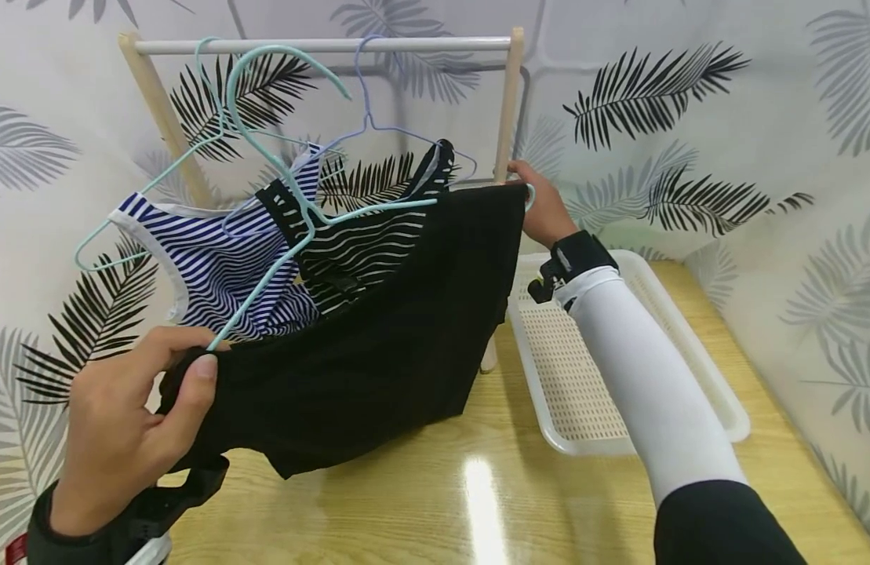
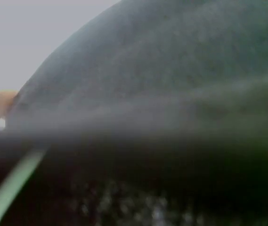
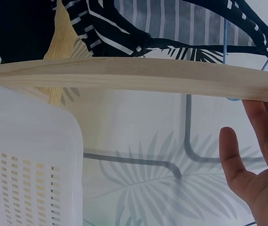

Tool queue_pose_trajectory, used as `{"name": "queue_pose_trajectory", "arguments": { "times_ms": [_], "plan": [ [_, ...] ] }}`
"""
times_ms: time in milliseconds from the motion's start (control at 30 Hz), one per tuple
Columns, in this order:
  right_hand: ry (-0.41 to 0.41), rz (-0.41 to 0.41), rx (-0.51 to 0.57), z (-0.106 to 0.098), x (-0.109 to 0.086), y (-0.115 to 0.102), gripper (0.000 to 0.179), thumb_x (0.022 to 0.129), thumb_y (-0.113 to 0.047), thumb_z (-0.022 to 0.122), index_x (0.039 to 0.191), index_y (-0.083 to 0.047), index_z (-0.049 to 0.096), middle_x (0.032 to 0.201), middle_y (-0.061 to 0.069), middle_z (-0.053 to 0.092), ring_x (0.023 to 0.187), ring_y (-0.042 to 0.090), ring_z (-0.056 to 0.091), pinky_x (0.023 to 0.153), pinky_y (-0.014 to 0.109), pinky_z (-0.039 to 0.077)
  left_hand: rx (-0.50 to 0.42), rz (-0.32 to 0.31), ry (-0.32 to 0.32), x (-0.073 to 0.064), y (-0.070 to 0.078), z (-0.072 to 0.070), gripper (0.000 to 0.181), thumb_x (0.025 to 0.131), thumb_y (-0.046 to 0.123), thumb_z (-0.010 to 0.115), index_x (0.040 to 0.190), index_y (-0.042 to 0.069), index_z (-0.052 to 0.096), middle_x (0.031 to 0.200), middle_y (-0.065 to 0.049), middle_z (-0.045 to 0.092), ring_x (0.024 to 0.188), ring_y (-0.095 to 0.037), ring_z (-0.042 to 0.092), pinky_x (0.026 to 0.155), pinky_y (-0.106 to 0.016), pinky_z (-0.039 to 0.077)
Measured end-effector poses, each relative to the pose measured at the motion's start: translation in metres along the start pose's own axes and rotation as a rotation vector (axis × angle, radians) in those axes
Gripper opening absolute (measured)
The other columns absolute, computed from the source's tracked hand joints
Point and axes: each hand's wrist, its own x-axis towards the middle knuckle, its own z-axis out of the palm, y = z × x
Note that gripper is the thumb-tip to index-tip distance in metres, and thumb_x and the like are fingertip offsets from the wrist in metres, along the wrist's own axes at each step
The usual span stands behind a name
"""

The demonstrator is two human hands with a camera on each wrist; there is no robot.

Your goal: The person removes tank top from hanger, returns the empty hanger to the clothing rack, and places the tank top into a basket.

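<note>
A black garment [image 1: 364,353] hangs on a mint-green hanger [image 1: 265,275], which tilts with its left end low and its hook up. My left hand [image 1: 124,416] pinches the hanger's left end and the cloth between thumb and fingers. The hanger's right tip pokes out beside my right hand [image 1: 544,208], at the rack's right wooden post [image 1: 511,102]. In the right wrist view the right hand's [image 3: 261,174] visible fingers look straight and reach the post's edge; their tips are hidden, and I cannot tell whether they grip. Blurred dark cloth fills most of the left wrist view.
Behind the black garment, a blue-striped top [image 1: 216,251] and a black-and-white striped garment [image 1: 385,243] hang on hangers from the rack's bar [image 1: 322,47]. A white plastic basket [image 1: 547,392] stands on the wooden table [image 1: 378,510] beneath my right arm. Leaf-patterned cloth [image 1: 759,102] covers the walls.
</note>
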Motion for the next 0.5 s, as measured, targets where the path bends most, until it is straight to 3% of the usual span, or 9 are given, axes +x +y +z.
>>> {"name": "queue_pose_trajectory", "arguments": {
  "times_ms": [33, 100, 167, 333, 433, 500],
  "plan": [
    [0.002, -0.008, -0.003, -0.002, -0.006, -0.01, 0.047, 0.097, -0.014, 0.052, 0.141, -0.004, 0.042, 0.124, 0.024, 0.057, 0.101, 0.034, 0.057, 0.09, 0.043, 0.041, 0.0, -0.005, 0.004, -0.001, -0.002, 0.001, 0.046, 0.097, 0.037, 0.049, 0.088, -0.005, 0.066, 0.058, 0.001, 0.05, 0.051, -0.002, 0.037, 0.049, -0.014, 0.024],
    [0.005, -0.01, -0.009, -0.002, -0.005, -0.01, 0.045, 0.097, -0.012, 0.049, 0.141, -0.004, 0.042, 0.117, 0.024, 0.06, 0.091, 0.034, 0.056, 0.084, 0.041, 0.04, 0.006, -0.016, 0.004, -0.003, -0.007, 0.002, 0.046, 0.096, 0.037, 0.049, 0.089, -0.005, 0.066, 0.06, -0.004, 0.055, 0.052, -0.001, 0.038, 0.05, -0.014, 0.024],
    [-0.003, 0.0, 0.005, -0.002, -0.005, -0.01, 0.043, 0.1, -0.014, 0.047, 0.141, -0.004, 0.041, 0.112, 0.024, 0.063, 0.09, 0.032, 0.059, 0.083, 0.04, 0.042, 0.015, -0.024, -0.002, -0.004, -0.012, 0.003, 0.047, 0.096, 0.038, 0.049, 0.09, -0.006, 0.066, 0.062, -0.008, 0.059, 0.052, -0.002, 0.04, 0.049, -0.015, 0.024],
    [-0.028, 0.02, 0.051, -0.003, -0.004, -0.01, 0.049, 0.101, -0.022, 0.049, 0.144, -0.003, 0.036, 0.127, 0.023, 0.059, 0.116, 0.033, 0.058, 0.097, 0.045, 0.042, 0.038, -0.036, -0.061, -0.008, -0.024, 0.008, 0.05, 0.098, 0.04, 0.047, 0.096, -0.006, 0.065, 0.065, -0.003, 0.055, 0.051, -0.001, 0.035, 0.046, -0.014, 0.022],
    [-0.025, 0.026, 0.057, -0.002, -0.004, -0.01, 0.047, 0.101, -0.023, 0.05, 0.142, -0.004, 0.039, 0.128, 0.022, 0.058, 0.117, 0.032, 0.058, 0.097, 0.047, 0.043, 0.067, -0.026, -0.083, -0.01, -0.031, 0.013, 0.051, 0.1, 0.041, 0.045, 0.101, -0.006, 0.065, 0.064, 0.001, 0.049, 0.049, -0.002, 0.032, 0.045, -0.016, 0.022],
    [-0.034, 0.033, 0.064, -0.002, -0.005, -0.01, 0.045, 0.101, -0.025, 0.051, 0.141, -0.007, 0.041, 0.127, 0.02, 0.06, 0.118, 0.03, 0.057, 0.097, 0.047, 0.043, 0.087, -0.016, -0.083, -0.012, -0.035, 0.017, 0.051, 0.101, 0.04, 0.044, 0.103, -0.006, 0.064, 0.067, -0.003, 0.055, 0.048, -0.006, 0.037, 0.046, -0.019, 0.028]
  ]
}}
